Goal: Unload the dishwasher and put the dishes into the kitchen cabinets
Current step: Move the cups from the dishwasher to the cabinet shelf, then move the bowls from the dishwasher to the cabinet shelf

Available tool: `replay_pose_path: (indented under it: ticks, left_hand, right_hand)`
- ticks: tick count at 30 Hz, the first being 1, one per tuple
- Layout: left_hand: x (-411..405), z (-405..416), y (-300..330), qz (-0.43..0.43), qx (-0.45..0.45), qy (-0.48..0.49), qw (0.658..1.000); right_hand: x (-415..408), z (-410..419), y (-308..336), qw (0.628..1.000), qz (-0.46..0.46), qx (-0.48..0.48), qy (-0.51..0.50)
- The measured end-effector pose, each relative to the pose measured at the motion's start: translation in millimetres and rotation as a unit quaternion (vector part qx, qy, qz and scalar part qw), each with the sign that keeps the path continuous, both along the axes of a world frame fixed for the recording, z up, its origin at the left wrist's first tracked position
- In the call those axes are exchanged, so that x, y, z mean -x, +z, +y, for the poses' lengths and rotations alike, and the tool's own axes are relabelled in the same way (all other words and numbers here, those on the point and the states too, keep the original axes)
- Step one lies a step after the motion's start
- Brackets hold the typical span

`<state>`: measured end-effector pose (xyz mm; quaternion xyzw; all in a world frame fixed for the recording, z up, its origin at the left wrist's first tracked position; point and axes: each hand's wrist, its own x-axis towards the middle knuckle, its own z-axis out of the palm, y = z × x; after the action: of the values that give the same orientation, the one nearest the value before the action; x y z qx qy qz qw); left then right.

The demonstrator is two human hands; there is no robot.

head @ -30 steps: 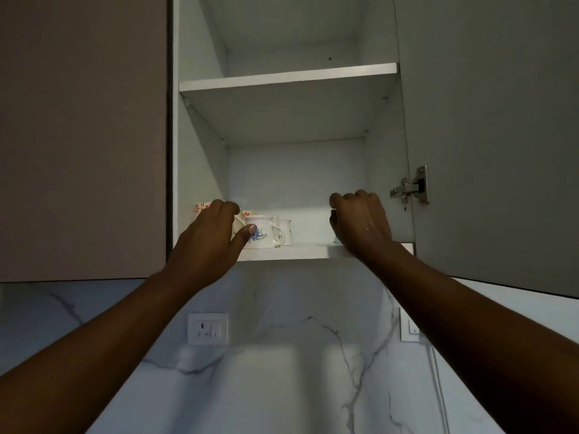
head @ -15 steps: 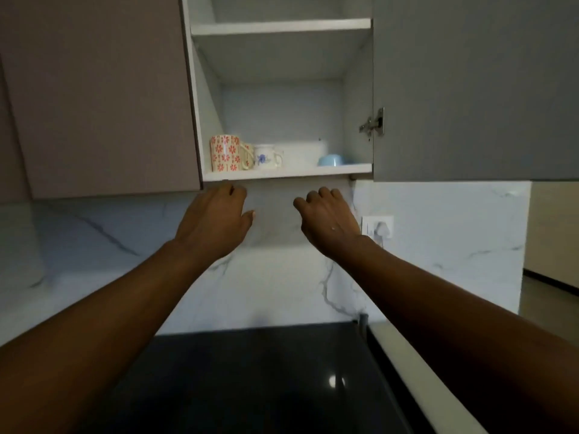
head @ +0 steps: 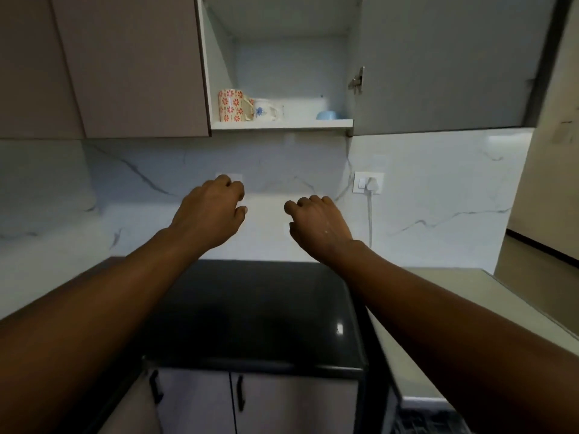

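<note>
Two bare hands are seen in the head view, held out in front of the marble wall (head: 438, 189), above the black counter (head: 250, 308). The left hand (head: 208, 214) is loosely curled, with the fingers bent down, and nothing is held in it. The right hand (head: 318, 225) is also loosely curled and empty. The hands are apart from each other and no object is touched by them.

Above them, one upper cabinet (head: 282, 123) is open, and its door (head: 438, 64) is swung to the right. On the lowest shelf, three dishes are placed. A mug (head: 231, 105) with red flowers stands upright at the left end, close to the side wall. Just beside it, on its right, a white cup (head: 264, 109) with a blue flower is found, and its handle is turned to the right. A small blue bowl (head: 327, 114) is placed well apart, near the right end of the shelf. All three are well above the hands.

A socket (head: 368, 182) with a white plug is seen on the wall, to the right of the right hand, and a cable hangs down from it. Below the counter, two lower doors (head: 282, 402) with dark handles are closed. At the bottom right corner a dark rack is partly seen, but it cannot be told what is in it.
</note>
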<state>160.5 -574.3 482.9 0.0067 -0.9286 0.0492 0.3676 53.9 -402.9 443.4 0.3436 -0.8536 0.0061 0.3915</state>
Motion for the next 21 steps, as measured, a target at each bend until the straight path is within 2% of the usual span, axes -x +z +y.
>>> replay_pose_path:
  ticks: [4, 10, 15, 21]
  left_hand:
    - [-55.6, 79.9, -61.9, -0.079, -0.059, 0.051, 0.994]
    - [-131.1, 197.9, -119.7, -0.244, -0.016, 0.099, 0.965]
    - [-167.9, 278.7, -126.2, -0.268, 0.040, 0.074, 0.960]
    - [-192.1, 380.3, -170.2, -0.288, 0.031, 0.041, 0.956]
  right_hand:
    - [-35.8, 86.2, -42.4, 0.996, -0.072, -0.053, 0.025]
    - [-97.9, 241.5, -103.4, 0.968, -0.180, -0.160, 0.070]
    - [-119.0, 341.2, -147.8, 0.939, -0.280, -0.180, 0.088]
    - [-147.9, 431.3, -196.6, 0.929, -0.314, -0.167, 0.098]
